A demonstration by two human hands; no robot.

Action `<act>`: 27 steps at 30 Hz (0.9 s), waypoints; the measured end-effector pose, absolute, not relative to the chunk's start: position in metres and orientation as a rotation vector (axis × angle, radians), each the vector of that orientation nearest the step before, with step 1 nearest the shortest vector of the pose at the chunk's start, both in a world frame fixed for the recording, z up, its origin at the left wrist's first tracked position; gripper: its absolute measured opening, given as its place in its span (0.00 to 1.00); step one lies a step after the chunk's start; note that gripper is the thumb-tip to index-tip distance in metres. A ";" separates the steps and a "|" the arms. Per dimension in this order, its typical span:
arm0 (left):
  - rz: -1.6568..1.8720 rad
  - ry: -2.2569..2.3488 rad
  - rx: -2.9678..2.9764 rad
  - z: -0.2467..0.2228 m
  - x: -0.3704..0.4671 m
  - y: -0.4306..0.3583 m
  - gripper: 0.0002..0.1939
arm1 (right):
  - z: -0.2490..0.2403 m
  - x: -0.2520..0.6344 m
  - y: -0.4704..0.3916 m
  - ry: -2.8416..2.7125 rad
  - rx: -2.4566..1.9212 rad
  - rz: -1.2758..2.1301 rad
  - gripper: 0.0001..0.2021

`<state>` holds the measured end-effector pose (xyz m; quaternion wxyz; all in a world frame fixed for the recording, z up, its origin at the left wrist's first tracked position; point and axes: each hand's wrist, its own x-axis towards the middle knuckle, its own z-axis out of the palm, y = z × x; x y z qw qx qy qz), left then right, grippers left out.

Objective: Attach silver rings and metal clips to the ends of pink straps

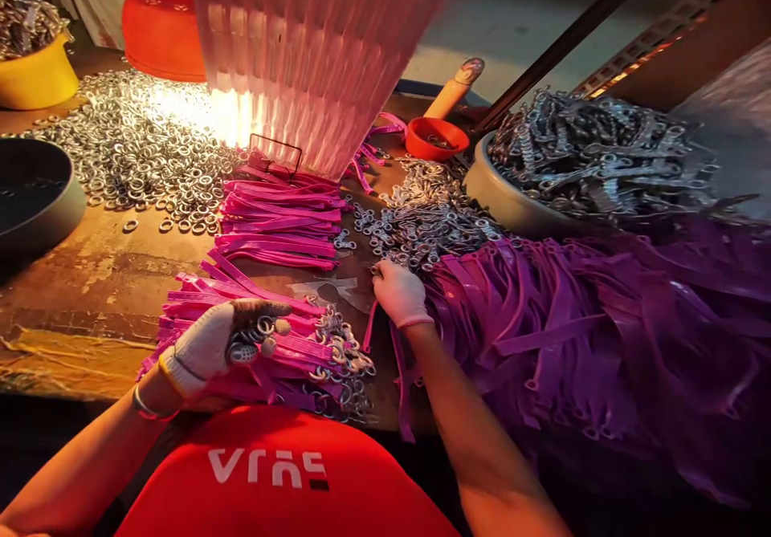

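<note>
My left hand (208, 344), in a white glove with a dark palm, is curled around several metal rings (265, 326). It rests over a pile of pink straps (241, 292) whose right ends carry metal rings and fittings (340, 348). My right hand (399, 292), in a white glove, has its fingers pinched at the near edge of a heap of small metal clasps (422, 224). What its fingertips hold is too small to make out. Loose purple straps (402, 376) hang down beside that wrist. Another stack of pink straps (280, 220) lies farther back.
Loose rings (150, 152) spread under a red lamp (162, 31), beside a corrugated translucent sheet (313, 55). A dark bowl (66, 208) and yellow tub (42, 79) stand left. Right are a small red bowl (451, 148), a basin (494, 184) heaped with metal parts, and many purple straps (542, 304).
</note>
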<state>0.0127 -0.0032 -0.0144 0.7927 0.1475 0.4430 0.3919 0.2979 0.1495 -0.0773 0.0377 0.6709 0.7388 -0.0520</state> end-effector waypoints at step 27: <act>0.904 1.358 1.415 -0.013 0.037 -0.023 0.11 | -0.007 0.227 0.041 3.238 0.930 -0.712 0.12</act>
